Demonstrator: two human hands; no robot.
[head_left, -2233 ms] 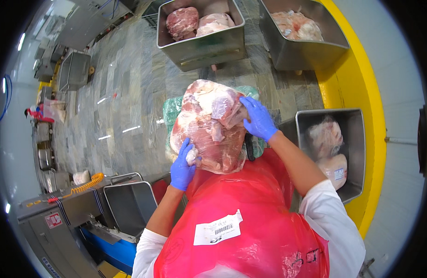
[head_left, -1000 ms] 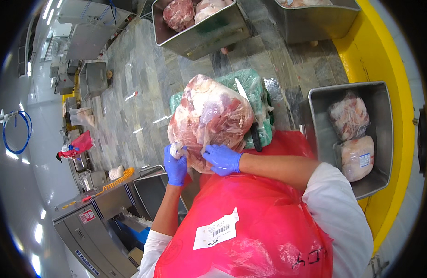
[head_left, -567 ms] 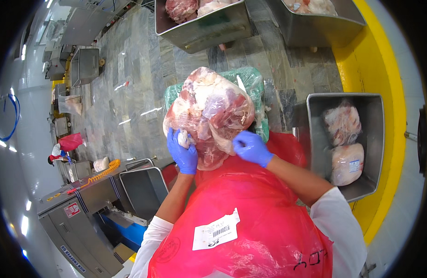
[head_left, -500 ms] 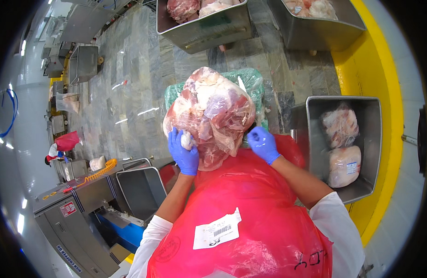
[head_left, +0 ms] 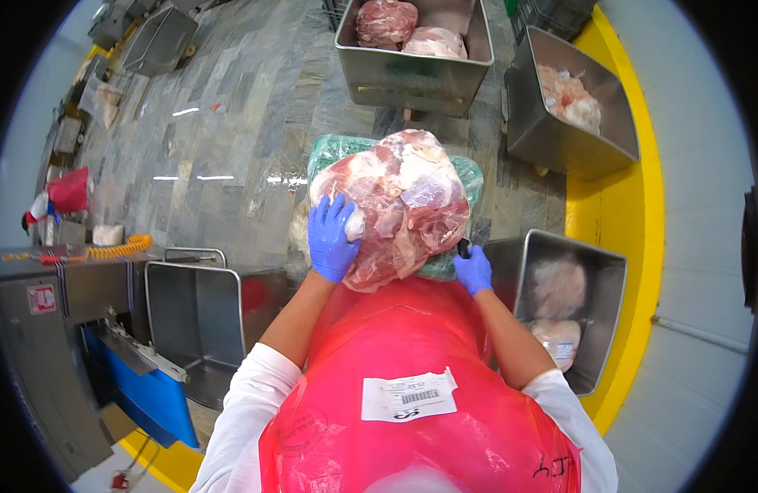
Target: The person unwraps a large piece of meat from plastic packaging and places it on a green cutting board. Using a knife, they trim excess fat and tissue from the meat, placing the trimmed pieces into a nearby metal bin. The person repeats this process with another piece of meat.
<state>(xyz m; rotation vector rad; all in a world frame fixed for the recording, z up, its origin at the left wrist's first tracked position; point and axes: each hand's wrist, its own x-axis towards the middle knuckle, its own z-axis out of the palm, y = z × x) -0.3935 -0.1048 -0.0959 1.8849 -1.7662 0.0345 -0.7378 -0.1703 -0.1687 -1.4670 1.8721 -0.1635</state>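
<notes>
A large raw cut of meat [head_left: 395, 209], pink with white fat, rests on a bundle wrapped in green plastic [head_left: 338, 149]. My blue-gloved left hand [head_left: 331, 242] grips its left side, beside a whitish knob [head_left: 354, 224]. At the lower right edge of the meat, my gloved right hand [head_left: 474, 269] is closed round the black handle [head_left: 463, 246] of what looks like a knife. The meat hides its blade. Clear film [head_left: 300, 223] shows at the left of the meat.
Ahead stands a metal bin [head_left: 412, 82] with meat; another metal bin [head_left: 572, 156] with pale pieces is far right. A metal bin [head_left: 617, 283] holding wrapped meat is beside my right arm. At left are a metal bin [head_left: 194, 312] and a grey machine [head_left: 46, 353].
My view has shifted, so the bins sit differently. My right hand now shows closed round the black handle. Less clear film shows over the meat's lower right. My left hand stays on the meat.
</notes>
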